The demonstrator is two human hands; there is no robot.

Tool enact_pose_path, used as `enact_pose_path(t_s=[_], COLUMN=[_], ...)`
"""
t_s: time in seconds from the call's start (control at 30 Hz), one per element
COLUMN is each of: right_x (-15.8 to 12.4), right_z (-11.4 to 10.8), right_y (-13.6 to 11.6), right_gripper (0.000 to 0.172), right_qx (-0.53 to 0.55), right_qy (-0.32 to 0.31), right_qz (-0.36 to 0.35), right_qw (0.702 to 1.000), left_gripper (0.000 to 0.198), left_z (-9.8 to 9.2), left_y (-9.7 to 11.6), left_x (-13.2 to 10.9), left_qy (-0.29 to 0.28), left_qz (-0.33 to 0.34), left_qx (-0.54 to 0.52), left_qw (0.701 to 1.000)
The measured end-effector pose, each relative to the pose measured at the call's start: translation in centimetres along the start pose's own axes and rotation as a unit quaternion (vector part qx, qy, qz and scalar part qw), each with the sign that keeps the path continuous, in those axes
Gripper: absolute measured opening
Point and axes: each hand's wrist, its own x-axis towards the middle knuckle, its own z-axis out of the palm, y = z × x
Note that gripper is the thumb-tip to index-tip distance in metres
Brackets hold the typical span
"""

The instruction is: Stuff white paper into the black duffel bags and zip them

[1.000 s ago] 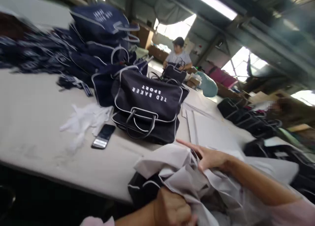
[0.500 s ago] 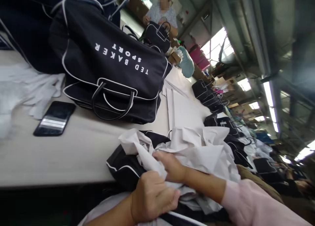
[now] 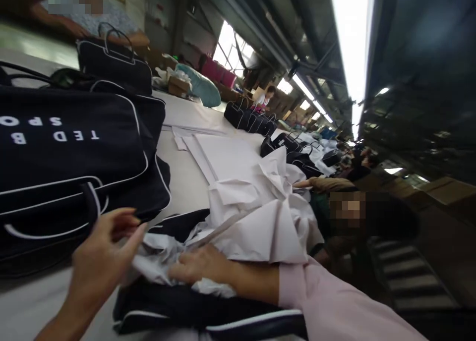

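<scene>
Close in front of me lies a black bag with white piping [image 3: 178, 304], with crumpled white paper [image 3: 253, 227] bunched in and over it. My right hand [image 3: 203, 267] is pressed into this paper, its fingers bent around a wad of it and partly hidden. To the left, my left hand [image 3: 102, 256] is raised beside the paper with thumb and fingers apart, holding nothing. Behind it stands a larger black bag [image 3: 70, 155] with white lettering that appears upside down and a handle near my fingers.
Flat white sheets [image 3: 226, 155] lie on the pale table [image 3: 186, 182] beyond the paper. More black bags [image 3: 249, 120] stand farther along. One co-worker [image 3: 122, 26] is across the table; another person [image 3: 338, 202] bends close at my right.
My left hand has let go of the paper, moved left and opened. The right hand stays in the paper. My view has swung right, showing a person there; the phone is out of sight.
</scene>
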Motion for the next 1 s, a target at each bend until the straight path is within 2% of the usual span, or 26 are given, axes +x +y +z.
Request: enact_pose_path(t_s=[0.03, 0.07, 0.1, 0.17, 0.23, 0.3, 0.37, 0.47, 0.53, 0.7, 0.77, 0.83, 0.9, 0.97, 1.0], right_x=[-0.7, -1.3, -1.7, -2.0, -1.9, -1.5, -0.8, 0.5, 1.3, 2.4, 2.4, 2.3, 2.1, 1.6, 1.3], right_z=[0.0, 0.0, 0.0, 0.1, 0.2, 0.2, 0.1, 0.0, -0.2, -0.9, -0.7, 0.2, 1.4, 2.6, 3.0], right_y=[-0.2, -0.4, -0.5, -0.5, -0.5, -0.5, -0.6, -0.5, -0.3, 0.1, -0.1, -0.4, -0.6, -0.6, -0.4], right_gripper=[0.017, 0.016, 0.016, 0.016, 0.016, 0.019, 0.021, 0.023, 0.024, 0.024, 0.022, 0.021, 0.025, 0.03, 0.034], right_qx=[-0.004, -0.002, 0.003, 0.016, 0.027, 0.032, 0.04, 0.052, 0.053, 0.056, 0.06, 0.058, 0.048, 0.041, 0.042], right_qy=[0.003, 0.011, 0.023, 0.045, 0.055, 0.055, 0.042, 0.012, -0.001, 0.001, 0.008, 0.021, 0.039, 0.049, 0.048], right_qz=[0.006, 0.002, -0.006, -0.02, -0.027, -0.023, -0.011, 0.005, 0.01, 0.022, 0.039, 0.083, 0.136, 0.176, 0.192], right_qw=[1.0, 1.0, 1.0, 0.999, 0.998, 0.998, 0.998, 0.999, 0.999, 0.998, 0.997, 0.995, 0.989, 0.982, 0.979], left_gripper=[0.043, 0.048, 0.054, 0.064, 0.075, 0.08, 0.083, 0.073, 0.059, 0.027, 0.016, 0.011, 0.008, 0.009, 0.009], left_z=[0.2, 0.7, 1.4, 2.9, 4.1, 4.7, 4.8, 4.9, 5.0, 3.6, 2.9, 2.7, 3.0, 3.3, 3.4], left_y=[0.1, 0.4, 0.8, 2.1, 3.6, 4.8, 5.4, 4.9, 3.9, 1.0, 0.3, 0.1, 0.3, 0.8, 1.0], left_x=[1.7, 3.3, 4.6, 6.3, 6.8, 6.3, 5.4, 4.0, 3.5, 2.9, 2.4, 1.8, 1.6, 2.4, 3.2], left_qy=[-0.1, -0.234, -0.335, -0.449, -0.471, -0.448, -0.399, -0.312, -0.257, -0.073, -0.018, 0.02, 0.025, -0.03, -0.073], left_qz=[-0.019, -0.017, -0.021, -0.008, 0.029, 0.084, 0.175, 0.411, 0.517, 0.591, 0.584, 0.518, 0.391, 0.208, 0.121], left_qx=[-0.008, -0.02, 0.003, 0.108, 0.256, 0.368, 0.426, 0.41, 0.368, 0.318, 0.3, 0.314, 0.352, 0.372, 0.366], left_qw=[0.995, 0.972, 0.942, 0.887, 0.843, 0.81, 0.792, 0.752, 0.729, 0.738, 0.754, 0.795, 0.85, 0.904, 0.92])
